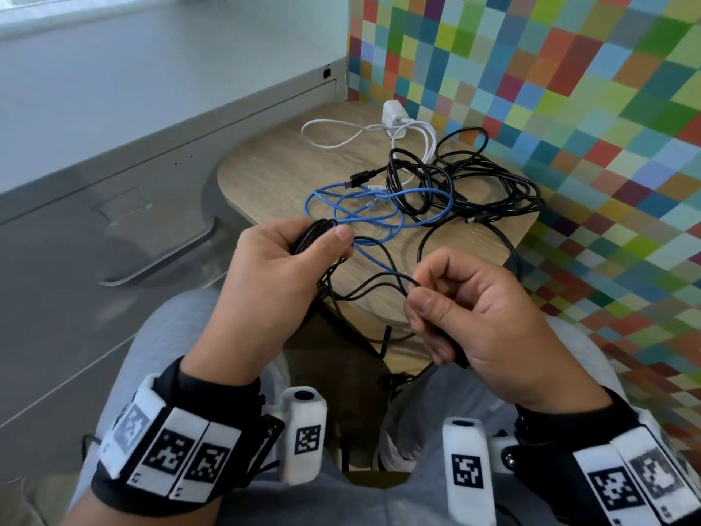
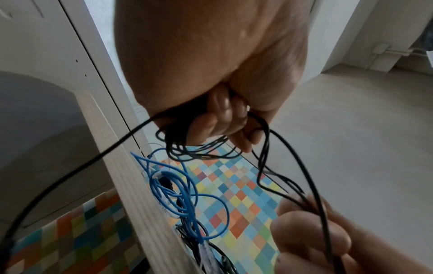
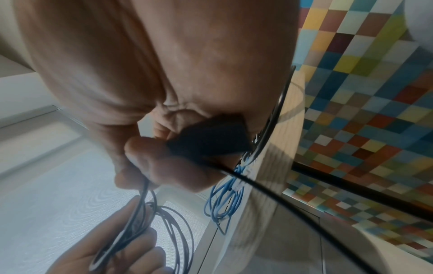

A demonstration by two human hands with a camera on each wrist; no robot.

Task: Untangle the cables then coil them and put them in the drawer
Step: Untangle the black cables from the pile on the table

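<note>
In the head view, the left hand (image 1: 280, 267) is sitting at centre frame, gripping a small coil of thin black cable (image 1: 364, 288) between thumb and curled fingers, while the right hand (image 1: 474, 313), lower right of centre, is pinching a loop of the same cable between thumb and forefinger and enclosing a dark plug-like piece in its curled fingers. Above the hands, a blue network cable (image 1: 379, 210) is lying in loose loops on the wooden table (image 1: 265, 172), overlapping a thicker tangle of black cables (image 1: 466, 184) to its right; a white cable with its charger block (image 1: 394, 115) is lying at the upper edge of the table. A grey cabinet drawer (image 1: 113, 206) is filling the left of the frame. In the left wrist view, the left hand's fingers (image 2: 225, 118) are curling round several black loops at centre, with the blue cable lying against the table edge below. In the right wrist view, the right hand's fingers (image 3: 164, 166) are clamping the black cable and a dark block at centre frame.
</note>
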